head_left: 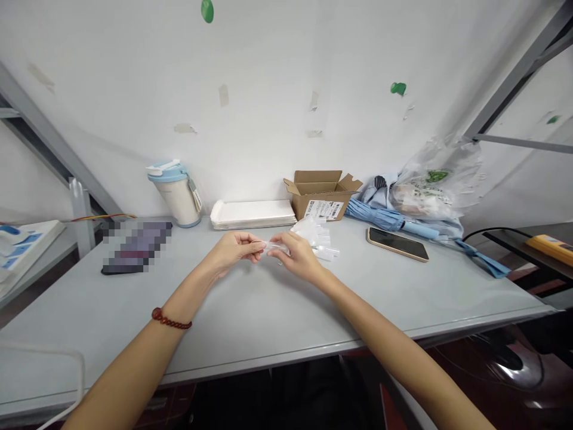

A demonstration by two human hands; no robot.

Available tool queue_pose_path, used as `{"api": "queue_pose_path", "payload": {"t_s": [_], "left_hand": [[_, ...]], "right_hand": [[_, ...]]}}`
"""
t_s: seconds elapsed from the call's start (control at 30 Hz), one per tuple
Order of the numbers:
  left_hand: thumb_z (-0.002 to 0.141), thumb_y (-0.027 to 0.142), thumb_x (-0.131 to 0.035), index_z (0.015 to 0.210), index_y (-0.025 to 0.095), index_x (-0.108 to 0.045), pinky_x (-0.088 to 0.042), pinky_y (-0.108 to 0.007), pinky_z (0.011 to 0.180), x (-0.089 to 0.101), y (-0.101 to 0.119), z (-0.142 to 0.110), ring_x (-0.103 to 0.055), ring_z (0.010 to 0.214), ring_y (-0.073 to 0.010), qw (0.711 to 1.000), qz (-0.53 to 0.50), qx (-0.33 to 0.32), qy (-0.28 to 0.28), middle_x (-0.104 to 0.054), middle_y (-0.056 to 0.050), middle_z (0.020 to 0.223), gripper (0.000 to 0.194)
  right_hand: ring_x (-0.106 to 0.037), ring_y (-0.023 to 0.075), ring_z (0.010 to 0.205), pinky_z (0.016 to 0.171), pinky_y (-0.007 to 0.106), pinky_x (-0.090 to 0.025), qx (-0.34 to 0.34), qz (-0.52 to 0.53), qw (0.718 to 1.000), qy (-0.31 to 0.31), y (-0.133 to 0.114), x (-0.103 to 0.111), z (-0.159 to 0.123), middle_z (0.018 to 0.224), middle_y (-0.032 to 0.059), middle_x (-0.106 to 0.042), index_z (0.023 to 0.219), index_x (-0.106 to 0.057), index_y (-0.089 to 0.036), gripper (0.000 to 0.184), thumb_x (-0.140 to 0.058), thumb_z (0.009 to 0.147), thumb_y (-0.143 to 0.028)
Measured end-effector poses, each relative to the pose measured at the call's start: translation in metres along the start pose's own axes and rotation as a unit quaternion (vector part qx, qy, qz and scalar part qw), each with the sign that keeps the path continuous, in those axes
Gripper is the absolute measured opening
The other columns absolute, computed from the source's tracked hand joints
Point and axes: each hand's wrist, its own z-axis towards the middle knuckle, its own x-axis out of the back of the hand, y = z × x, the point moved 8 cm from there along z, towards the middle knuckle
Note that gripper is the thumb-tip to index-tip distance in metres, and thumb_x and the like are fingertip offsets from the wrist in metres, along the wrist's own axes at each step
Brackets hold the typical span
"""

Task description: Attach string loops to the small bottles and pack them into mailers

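Above the middle of the desk, my left hand (235, 252) pinches one end of a small clear plastic piece (271, 246), perhaps a bag or sleeve. My right hand (299, 258) has its fingers closed on the other side of it, hiding part of it. Just past my right hand lies a loose pile of clear and whitish plastic pieces (317, 232). Behind the pile stands an open cardboard box (320, 200) with a printed label. A stack of white envelopes (253, 214) lies left of the box.
A cream tumbler with a blue lid (176, 194) and a dark pouch-like item (138, 246), partly pixelated, are at the left. To the right are a phone (397, 243), a folded blue umbrella (385, 216) and a plastic bag (436, 185). The grey desk (250, 322) ends before me.
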Motion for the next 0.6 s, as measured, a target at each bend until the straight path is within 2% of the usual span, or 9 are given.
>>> {"api": "queue_pose_path", "payload": {"t_s": [0.1,0.17,0.3,0.43,0.5,0.6], "left_hand": [[0.063,0.038,-0.076,0.08,0.016,-0.069,-0.052,-0.032,0.067,0.0,0.006,0.001,-0.061,0.066,-0.0159,0.999,0.022,-0.044,0.009,-0.068,-0.003,0.072,0.028],[0.062,0.036,-0.077,0.083,0.017,-0.069,-0.053,-0.032,0.069,0.001,0.008,0.001,-0.063,0.071,-0.0168,0.998,0.018,-0.056,0.018,-0.07,-0.004,0.078,0.029],[0.066,0.039,-0.075,0.084,0.017,-0.071,-0.053,-0.033,0.071,0.002,0.009,0.0,-0.063,0.071,-0.0167,0.999,0.005,-0.045,0.022,-0.07,-0.005,0.077,0.029],[0.07,0.048,-0.069,0.071,0.014,-0.068,-0.053,-0.031,0.065,-0.002,0.005,0.0,-0.06,0.062,-0.0153,1.0,0.018,-0.017,0.002,-0.066,-0.005,0.069,0.033],[0.071,0.052,-0.066,0.066,0.014,-0.065,-0.052,-0.03,0.06,-0.003,0.002,-0.001,-0.059,0.057,-0.0145,0.999,0.031,-0.005,0.002,-0.064,-0.005,0.067,0.038],[0.074,0.052,-0.062,0.065,0.015,-0.063,-0.05,-0.029,0.057,-0.008,0.004,-0.001,-0.058,0.056,-0.0142,0.998,0.063,-0.02,-0.007,-0.063,-0.004,0.065,0.038]], "right_hand": [[-0.051,0.0108,0.058,0.058,0.023,-0.039,-0.09,0.101,0.991,-0.014,0.011,-0.002,0.0,0.077,0.0013,-0.066,0.09,-0.063,-0.017,0.021,-0.059,0.083,-0.037],[-0.046,0.0086,0.052,0.055,0.023,-0.037,-0.131,0.142,0.981,-0.022,0.015,-0.003,0.0,0.073,-0.0003,-0.065,0.088,-0.063,-0.017,0.022,-0.06,0.081,-0.037],[-0.05,0.0091,0.056,0.055,0.022,-0.037,-0.146,0.179,0.973,-0.013,0.014,-0.001,0.001,0.079,0.0013,-0.067,0.089,-0.063,-0.016,0.023,-0.062,0.079,-0.037],[-0.057,0.0121,0.067,0.058,0.023,-0.04,-0.143,0.219,0.965,-0.016,0.012,-0.001,0.002,0.078,0.0026,-0.067,0.086,-0.063,-0.016,0.025,-0.06,0.079,-0.04],[-0.055,0.0111,0.062,0.054,0.022,-0.039,-0.152,0.253,0.955,-0.034,0.013,-0.005,0.001,0.071,0.0018,-0.065,0.083,-0.062,-0.016,0.029,-0.056,0.081,-0.044],[-0.042,0.0072,0.048,0.045,0.021,-0.032,-0.19,0.314,0.928,-0.061,0.019,-0.012,0.0,0.06,-0.0017,-0.056,0.073,-0.057,-0.016,0.036,-0.054,0.08,-0.051]]}}
